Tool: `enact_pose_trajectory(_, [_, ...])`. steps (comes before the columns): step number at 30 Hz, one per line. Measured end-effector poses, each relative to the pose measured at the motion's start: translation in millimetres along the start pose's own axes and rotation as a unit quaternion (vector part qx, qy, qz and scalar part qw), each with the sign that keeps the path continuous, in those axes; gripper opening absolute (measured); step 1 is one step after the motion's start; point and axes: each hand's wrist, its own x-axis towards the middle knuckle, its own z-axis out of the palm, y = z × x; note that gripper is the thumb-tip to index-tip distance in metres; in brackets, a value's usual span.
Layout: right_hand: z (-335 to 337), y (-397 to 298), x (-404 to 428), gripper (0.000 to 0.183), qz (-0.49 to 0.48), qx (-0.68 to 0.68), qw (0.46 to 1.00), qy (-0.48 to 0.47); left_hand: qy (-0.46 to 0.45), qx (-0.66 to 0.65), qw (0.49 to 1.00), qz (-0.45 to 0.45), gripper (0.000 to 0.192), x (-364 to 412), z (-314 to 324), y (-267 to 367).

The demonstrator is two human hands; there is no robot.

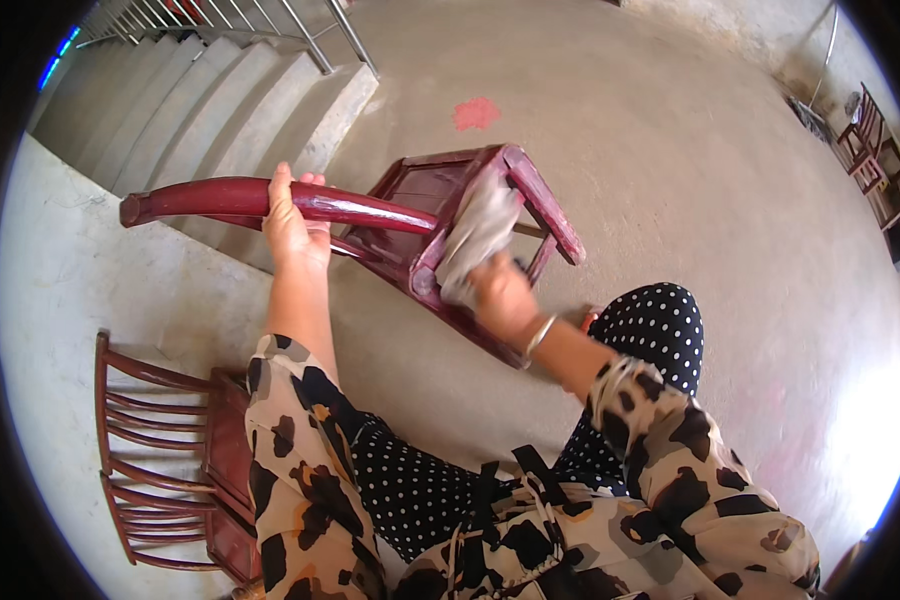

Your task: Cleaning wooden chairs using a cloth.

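A dark red wooden chair is tilted over in front of me, its curved back pointing left and its legs to the right. My left hand grips the thick curved rail of the chair's back. In my right hand, blurred, is a crumpled greyish cloth, pressed against the side edge of the seat near a leg. The cloth hides part of the seat frame and leg joint. A bracelet is on my right wrist.
Concrete stairs with a metal railing rise at the upper left. Red wooden chairs stand by the wall at lower left. More chairs line the right wall. A red stain marks the floor.
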Motion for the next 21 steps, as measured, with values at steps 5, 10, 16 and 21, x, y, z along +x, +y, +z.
enact_pose_trajectory(5, [-14.5, -8.7, -28.9, 0.011, 0.054, 0.155, 0.986, -0.003, -0.012, 0.006, 1.000, -0.023, 0.033, 3.5, 2.6, -9.4])
enact_pose_trajectory(10, [-107.9, 7.2, 51.9, 0.025, 0.108, 0.241, 0.932, 0.249, -0.004, 0.014, 1.000, -0.006, 0.032, -8.2, 1.9, 3.5])
enact_pose_trajectory(16, [-85.9, 82.5, 74.9, 0.047, 0.089, -0.005, 0.979, 0.183, -0.027, 0.007, 0.999, -0.027, 0.029, 3.1, 7.0, -13.9])
enact_pose_trajectory(21, [-24.8, 117.5, 1.2, 0.049, 0.275, -0.133, 0.948, -0.090, -0.016, 0.020, 0.999, -0.024, 0.030, 2.5, -2.2, -2.0])
